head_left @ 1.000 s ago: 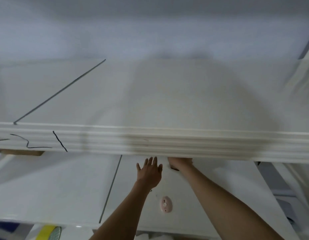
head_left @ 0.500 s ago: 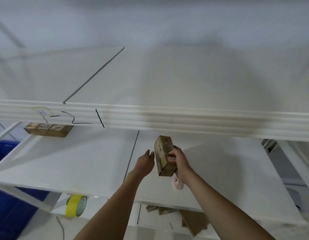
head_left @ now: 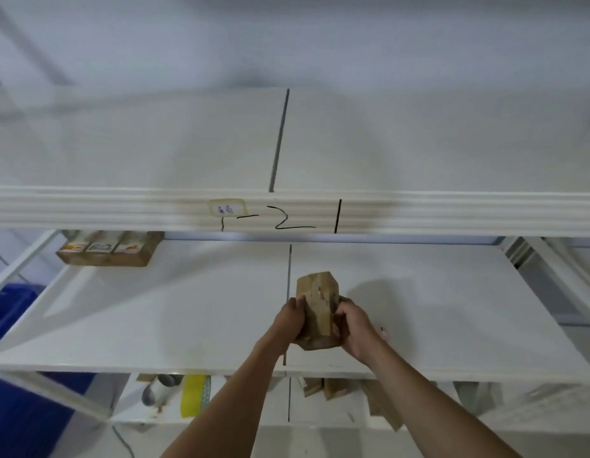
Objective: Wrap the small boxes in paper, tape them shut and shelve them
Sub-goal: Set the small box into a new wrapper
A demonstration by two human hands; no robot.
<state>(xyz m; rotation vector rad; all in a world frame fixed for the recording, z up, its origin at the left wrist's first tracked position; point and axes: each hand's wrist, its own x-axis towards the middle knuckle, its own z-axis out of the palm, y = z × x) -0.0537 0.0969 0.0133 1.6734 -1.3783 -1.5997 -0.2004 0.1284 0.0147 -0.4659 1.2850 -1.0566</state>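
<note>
A small box wrapped in brown paper (head_left: 317,302) stands upright between both hands, above the middle white shelf (head_left: 174,319). My left hand (head_left: 291,320) grips its left side and my right hand (head_left: 354,327) grips its right side and bottom. A row of wrapped boxes (head_left: 108,251) lies at the back left of the same shelf, partly hidden by the edge of the upper shelf (head_left: 122,209).
The upper shelf's front edge bears a label and black marker lines (head_left: 287,219). A roll of yellow tape (head_left: 195,395) and loose brown paper pieces (head_left: 333,388) lie on a lower surface. A blue bin (head_left: 9,305) stands at the left. The rack's metal frame (head_left: 534,256) rises at the right.
The view has swung left and down. My right hand brought the wrapped box out from under the upper shelf, and my left hand closed on its other side.
</note>
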